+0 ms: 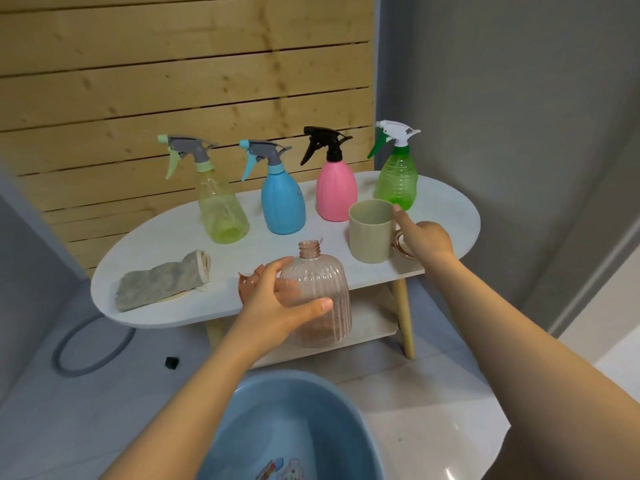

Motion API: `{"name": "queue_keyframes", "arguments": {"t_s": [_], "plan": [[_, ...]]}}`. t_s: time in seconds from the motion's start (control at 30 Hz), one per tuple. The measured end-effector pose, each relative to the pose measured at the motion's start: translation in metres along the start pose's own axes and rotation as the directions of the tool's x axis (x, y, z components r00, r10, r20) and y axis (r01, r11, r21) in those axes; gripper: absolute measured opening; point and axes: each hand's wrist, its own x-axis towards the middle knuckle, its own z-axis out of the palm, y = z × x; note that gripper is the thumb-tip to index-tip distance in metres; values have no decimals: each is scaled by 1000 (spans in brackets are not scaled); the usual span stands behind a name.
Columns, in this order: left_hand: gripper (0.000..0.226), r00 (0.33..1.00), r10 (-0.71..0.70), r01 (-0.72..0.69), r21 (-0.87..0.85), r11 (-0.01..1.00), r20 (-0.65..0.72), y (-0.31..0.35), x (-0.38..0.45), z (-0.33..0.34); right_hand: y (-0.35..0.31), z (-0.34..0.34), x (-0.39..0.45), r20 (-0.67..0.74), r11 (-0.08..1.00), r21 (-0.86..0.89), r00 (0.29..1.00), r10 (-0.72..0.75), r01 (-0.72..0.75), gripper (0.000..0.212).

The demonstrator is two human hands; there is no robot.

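Observation:
My left hand [277,303] grips a clear pink ribbed bottle [323,282] with its cap off, held upright just in front of the white oval table [166,233]. A pink sprayer head [251,280] lies on the table behind that hand. My right hand [420,235] holds the handle of a beige mug [370,233] standing on the table, thumb at its rim. Along the back stand several spray bottles: yellow [220,209], blue [282,202], pink [336,190] and green [396,178].
A grey folded cloth [162,284] lies at the table's left end. A blue basin [294,427] sits on the floor below my arms. A grey hose loop [90,348] and a small black cap [171,362] lie on the floor left. A wooden slat wall [173,81] stands behind.

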Motion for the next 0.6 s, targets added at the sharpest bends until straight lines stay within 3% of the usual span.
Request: {"name": "queue_keyframes", "arguments": {"t_s": [0.17, 0.23, 0.37, 0.6], "plan": [[97, 1000, -25, 25, 20, 999, 8, 3, -20, -6, -2, -8, -17, 92, 987, 117, 991, 95, -105, 54], [92, 1000, -20, 20, -1, 1000, 18, 3, -34, -9, -3, -12, -30, 104, 984, 157, 992, 65, -81, 56], [86, 996, -79, 80, -35, 996, 49, -3, -63, -17, -7, -15, -62, 151, 987, 159, 988, -43, 19, 35], [86, 989, -141, 138, -61, 989, -46, -38, -107, -26, 15, 4, -114, 335, 994, -34, 938, -86, 103, 41]]}}
